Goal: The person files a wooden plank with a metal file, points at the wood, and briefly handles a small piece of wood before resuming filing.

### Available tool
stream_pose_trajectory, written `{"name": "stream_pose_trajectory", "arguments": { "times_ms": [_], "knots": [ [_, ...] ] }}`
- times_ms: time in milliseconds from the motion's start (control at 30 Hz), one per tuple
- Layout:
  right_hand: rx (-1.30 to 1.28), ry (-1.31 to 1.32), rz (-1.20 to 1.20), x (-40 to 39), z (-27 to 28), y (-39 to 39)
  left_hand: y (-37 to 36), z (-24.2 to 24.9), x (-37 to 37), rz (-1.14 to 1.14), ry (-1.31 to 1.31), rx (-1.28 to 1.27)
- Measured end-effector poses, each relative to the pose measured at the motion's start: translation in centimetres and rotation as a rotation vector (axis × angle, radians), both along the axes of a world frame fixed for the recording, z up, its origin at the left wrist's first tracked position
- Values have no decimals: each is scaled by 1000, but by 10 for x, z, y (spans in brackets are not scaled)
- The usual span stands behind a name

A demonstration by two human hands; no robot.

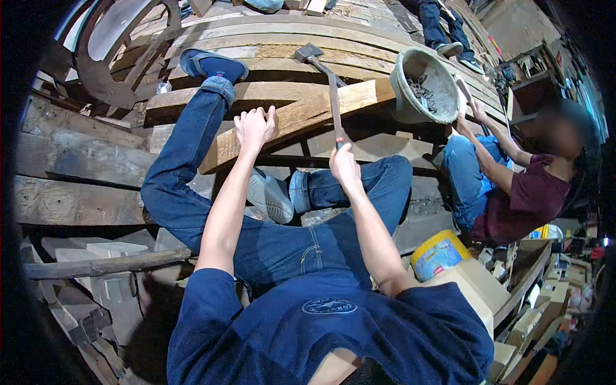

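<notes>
In my right hand (346, 168) is the end of a long-handled hammer (333, 106), gripped near the red and black part of its handle. The hammer's dark, blocky head points away from me, above the planks. My left hand (255, 130) rests with curled fingers on a rough wooden beam (301, 115) lying aslant between my legs. Whether anything small is in those fingers is hidden. At the beam's far right end stands a grey bucket (423, 86) holding many small dark metal pieces that look like nails.
To the right a co-worker in a maroon shirt (523, 199) sits, gripping a tool handle. Another person's legs (443, 29) show at the back. Stacked planks (83, 154) lie left, by a large wheel-like frame (106, 58). A yellow-rimmed bucket (439, 253) stands near my right elbow.
</notes>
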State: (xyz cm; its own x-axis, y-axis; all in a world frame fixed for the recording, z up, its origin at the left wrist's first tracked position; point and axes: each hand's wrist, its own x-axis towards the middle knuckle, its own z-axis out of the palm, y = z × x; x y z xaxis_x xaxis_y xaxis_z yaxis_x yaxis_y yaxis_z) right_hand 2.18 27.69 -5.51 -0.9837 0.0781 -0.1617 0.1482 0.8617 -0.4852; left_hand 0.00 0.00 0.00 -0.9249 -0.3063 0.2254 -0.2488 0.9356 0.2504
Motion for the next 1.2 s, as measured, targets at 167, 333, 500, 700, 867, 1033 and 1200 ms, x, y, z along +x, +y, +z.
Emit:
{"name": "stream_pose_trajectory", "arguments": {
  "times_ms": [167, 333, 500, 700, 867, 1033, 1200],
  "knots": [
    [121, 93, 51, -14, 42, -17, 0, -5, 8, -18, 18, -22],
    [207, 10, 26, 75, 23, 0, 2, -2, 2, -1, 6, -40],
    [160, 86, 16, 49, 20, -6, 0, -4, 2, -23, 63, -40],
    [227, 301, 24, -25, 26, -19, 1, -1, 3, -10, 43, 8],
    [162, 28, 20, 56, 36, -2, 1, 1, 5, -7, 54, 26],
    [180, 14, 2, 65, 36, -10, 0, -5, 1, -17, 46, -1],
    [167, 195, 26, -25, 47, -26, 0, -7, 3, -25, 72, -6]
  ]
}}
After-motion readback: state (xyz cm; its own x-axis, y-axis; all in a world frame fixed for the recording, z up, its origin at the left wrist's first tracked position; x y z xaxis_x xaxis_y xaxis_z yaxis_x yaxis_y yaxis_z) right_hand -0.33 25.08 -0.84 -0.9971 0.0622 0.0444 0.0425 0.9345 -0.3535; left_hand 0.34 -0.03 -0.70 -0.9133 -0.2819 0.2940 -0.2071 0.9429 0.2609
